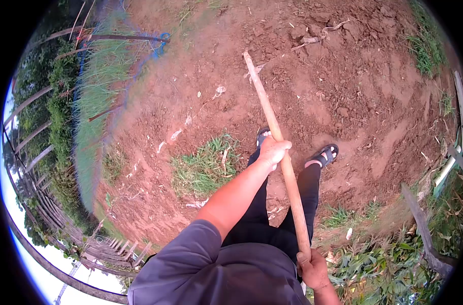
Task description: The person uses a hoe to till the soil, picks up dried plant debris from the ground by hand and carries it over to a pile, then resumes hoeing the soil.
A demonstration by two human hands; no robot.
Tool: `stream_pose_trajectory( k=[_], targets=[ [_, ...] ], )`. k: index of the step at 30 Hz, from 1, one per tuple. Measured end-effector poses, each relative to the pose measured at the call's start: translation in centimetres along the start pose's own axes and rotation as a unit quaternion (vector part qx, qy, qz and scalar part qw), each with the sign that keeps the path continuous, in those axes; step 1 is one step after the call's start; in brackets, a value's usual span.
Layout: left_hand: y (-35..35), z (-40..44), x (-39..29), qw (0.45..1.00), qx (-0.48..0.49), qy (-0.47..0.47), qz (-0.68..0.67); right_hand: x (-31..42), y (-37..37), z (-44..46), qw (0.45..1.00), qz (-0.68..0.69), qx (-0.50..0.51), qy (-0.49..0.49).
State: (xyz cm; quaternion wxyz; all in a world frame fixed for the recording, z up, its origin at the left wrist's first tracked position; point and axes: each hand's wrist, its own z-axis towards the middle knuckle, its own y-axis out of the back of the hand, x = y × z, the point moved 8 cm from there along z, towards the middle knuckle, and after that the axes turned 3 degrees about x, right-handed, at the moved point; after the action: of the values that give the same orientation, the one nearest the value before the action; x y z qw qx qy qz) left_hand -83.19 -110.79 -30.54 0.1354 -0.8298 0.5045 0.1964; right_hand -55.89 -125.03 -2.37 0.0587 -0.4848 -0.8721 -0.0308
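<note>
Gripping the pole (264, 104) at two points, both hands are found curled firmly round the wood. Near the centre of the frame, its middle is clasped by the left hand (275, 151); low and right of centre, its near end is held by the right hand (313, 269). The wide spacing appears to be adopted for leverage, with weight carried by the forward grip and direction set by the rear one.

The pole is slanted from bottom centre towards upper centre, its far end being seen against bare soil (216, 66). Whether that end is rested on the ground, or fitted with a head, cannot be told.

One sandal (327, 153) is noted to the right of the pole, the other partly hidden to its left; the feet are planted apart, presumably for balance. Beside them, left of centre, a grass tuft (206, 165) is rooted.

At upper left, blue netting (163, 46) is gathered at the tip of a stake (125, 37), by which it is seemingly supported. At lower right, a branch (420, 223) is laid beside leafy litter (379, 267).
</note>
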Motion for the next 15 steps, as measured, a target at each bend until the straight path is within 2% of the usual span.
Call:
stream_pose_trajectory(
  k=[1,3,5,7,9,10,11,12,14,15],
  targets=[
    [0.2,0.0,-1.1,0.996,0.028,0.067,-0.047,2.0,-1.1,-1.1,0.999,0.002,0.007,0.036],
    [-0.3,0.2,-1.1,0.997,0.018,0.068,-0.039,2.5,-1.5,-1.1,0.999,0.0,0.009,0.045],
    [-0.6,-1.1,0.6,0.996,0.004,0.078,-0.033,0.1,-0.2,-0.7,0.994,-0.087,-0.044,0.05],
    [-0.5,-3.1,0.5,0.999,-0.013,0.047,-0.013,-0.3,-0.2,-2.1,0.994,-0.094,-0.038,0.031],
    [-1.5,-5.9,1.6,0.998,0.02,0.063,-0.006,-2.9,0.1,-5.3,0.999,-0.02,-0.031,0.008],
    [-1.9,-7.4,2.0,0.997,-0.006,0.071,0.016,-4.2,0.5,-6.6,0.999,0.036,-0.035,0.002],
    [-2.5,-9.1,2.3,0.996,-0.034,0.078,0.036,-4.6,1.5,-7.6,0.998,0.007,-0.052,0.021],
    [-3.3,-9.0,2.9,0.998,-0.004,0.06,0.032,-6.4,2.4,-7.4,0.998,-0.014,-0.062,0.016],
    [-3.1,-6.6,3.0,0.999,-0.011,0.052,0.011,-8.2,2.5,-5.4,0.996,-0.03,-0.079,0.017],
    [-2.9,-4.8,2.9,0.999,-0.022,0.046,-0.012,-6.0,2.0,-3.4,0.993,-0.078,-0.073,0.052]
  ],
)
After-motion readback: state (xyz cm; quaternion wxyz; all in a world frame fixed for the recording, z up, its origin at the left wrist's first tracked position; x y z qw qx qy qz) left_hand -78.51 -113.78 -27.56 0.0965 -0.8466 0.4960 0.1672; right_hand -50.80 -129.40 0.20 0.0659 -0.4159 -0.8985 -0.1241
